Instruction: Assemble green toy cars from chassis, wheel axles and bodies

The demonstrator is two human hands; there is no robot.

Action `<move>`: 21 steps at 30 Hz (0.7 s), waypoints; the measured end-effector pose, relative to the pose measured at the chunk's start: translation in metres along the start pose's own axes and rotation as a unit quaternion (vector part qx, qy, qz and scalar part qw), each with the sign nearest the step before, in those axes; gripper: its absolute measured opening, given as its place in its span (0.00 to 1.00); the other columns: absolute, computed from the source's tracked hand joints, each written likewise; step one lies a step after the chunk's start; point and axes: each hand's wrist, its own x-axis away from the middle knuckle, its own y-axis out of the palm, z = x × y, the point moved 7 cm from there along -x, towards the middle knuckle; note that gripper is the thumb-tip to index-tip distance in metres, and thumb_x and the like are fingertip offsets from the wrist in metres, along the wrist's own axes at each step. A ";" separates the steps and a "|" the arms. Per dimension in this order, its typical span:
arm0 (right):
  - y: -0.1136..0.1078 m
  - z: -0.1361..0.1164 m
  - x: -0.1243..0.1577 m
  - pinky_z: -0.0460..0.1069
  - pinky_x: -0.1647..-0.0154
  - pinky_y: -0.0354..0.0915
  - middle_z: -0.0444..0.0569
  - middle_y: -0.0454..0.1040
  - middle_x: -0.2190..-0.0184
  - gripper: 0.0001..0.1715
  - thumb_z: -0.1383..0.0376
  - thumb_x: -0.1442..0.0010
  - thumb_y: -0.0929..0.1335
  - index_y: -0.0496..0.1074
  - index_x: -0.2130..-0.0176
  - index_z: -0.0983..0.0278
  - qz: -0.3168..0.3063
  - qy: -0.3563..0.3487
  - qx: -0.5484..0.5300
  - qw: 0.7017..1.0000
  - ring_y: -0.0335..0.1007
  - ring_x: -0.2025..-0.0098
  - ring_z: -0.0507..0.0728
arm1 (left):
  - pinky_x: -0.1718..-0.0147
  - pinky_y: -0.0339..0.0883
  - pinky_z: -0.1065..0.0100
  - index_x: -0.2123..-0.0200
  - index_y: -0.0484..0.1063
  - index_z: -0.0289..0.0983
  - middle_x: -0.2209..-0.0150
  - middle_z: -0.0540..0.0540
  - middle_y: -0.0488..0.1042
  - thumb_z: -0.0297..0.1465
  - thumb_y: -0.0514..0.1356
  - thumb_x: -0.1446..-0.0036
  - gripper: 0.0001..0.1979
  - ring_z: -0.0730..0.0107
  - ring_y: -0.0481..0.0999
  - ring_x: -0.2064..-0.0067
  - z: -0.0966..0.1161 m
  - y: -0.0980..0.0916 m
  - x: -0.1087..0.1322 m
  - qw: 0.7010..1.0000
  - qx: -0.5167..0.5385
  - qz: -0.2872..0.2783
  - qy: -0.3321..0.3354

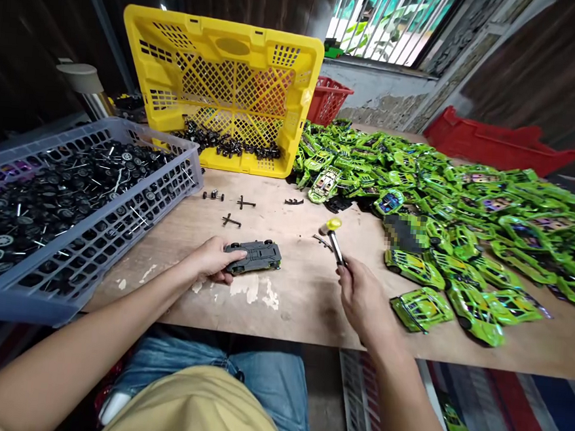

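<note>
Toy car (pixel 256 256) btm up, axis approx L-R

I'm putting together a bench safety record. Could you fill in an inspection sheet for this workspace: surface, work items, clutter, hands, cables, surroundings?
Surface: wooden tabletop, with pale patches near the front edge.
Work items: toy car, dark underside up; hammer, yellow head.
Clutter: small black parts beyond the car; heaped green car bodies at right.
Hands: left hand holds the car; right hand grips the hammer's handle.
Cables: nothing seen.
Surroundings: bluish crate of wheels, yellow crate on its side, barred window.
</note>
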 end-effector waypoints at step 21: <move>0.033 -0.024 0.027 0.53 0.63 0.70 0.57 0.79 0.60 0.28 0.63 0.31 0.55 0.59 0.35 0.63 -0.112 -0.019 -0.007 0.994 0.77 0.64 0.62 | 0.87 0.57 0.78 0.63 0.65 0.36 0.76 0.50 0.74 0.41 0.64 0.47 0.17 0.73 0.74 0.82 0.004 -0.004 -0.006 0.993 -0.034 0.002 0.111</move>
